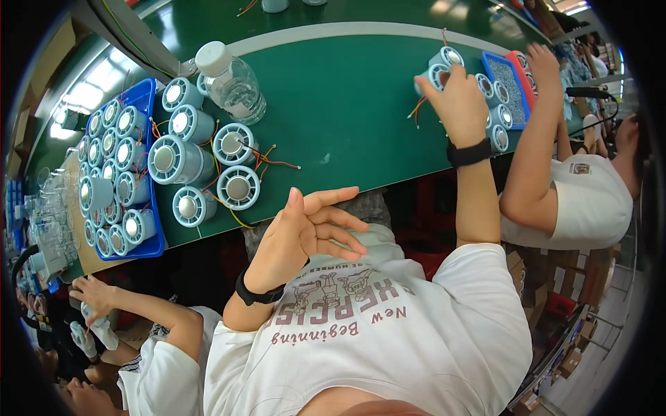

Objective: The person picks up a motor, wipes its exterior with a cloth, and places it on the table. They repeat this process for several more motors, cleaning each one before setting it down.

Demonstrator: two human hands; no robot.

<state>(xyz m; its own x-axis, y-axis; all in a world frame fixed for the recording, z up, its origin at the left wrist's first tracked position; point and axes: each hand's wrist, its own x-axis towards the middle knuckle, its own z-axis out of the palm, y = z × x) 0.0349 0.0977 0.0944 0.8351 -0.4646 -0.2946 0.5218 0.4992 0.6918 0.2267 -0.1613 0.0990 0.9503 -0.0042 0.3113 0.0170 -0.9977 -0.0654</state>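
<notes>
My left hand [305, 232] hangs in front of the table's near edge, fingers stretched out and holding nothing. My right hand [458, 107] reaches over the right part of the green table, its thumb and fingers around a light-blue round motor housing [436, 75]. The hand partly hides that housing. Another housing [449, 57] touches it behind, and red and dark wires [416, 111] trail beside the thumb. Several like housings [499, 115] stand to the right. Closer to my left hand are more housings with silver discs and thin wires, among them one at the near edge [238, 187].
A blue tray [158, 236] packed with housings stands at the left, near a clear capped bottle [236, 87]. At the right is a blue bin [510, 87] of small grey pieces beside a red tray [519, 62]. Co-workers' arms [531, 166] are close on both sides.
</notes>
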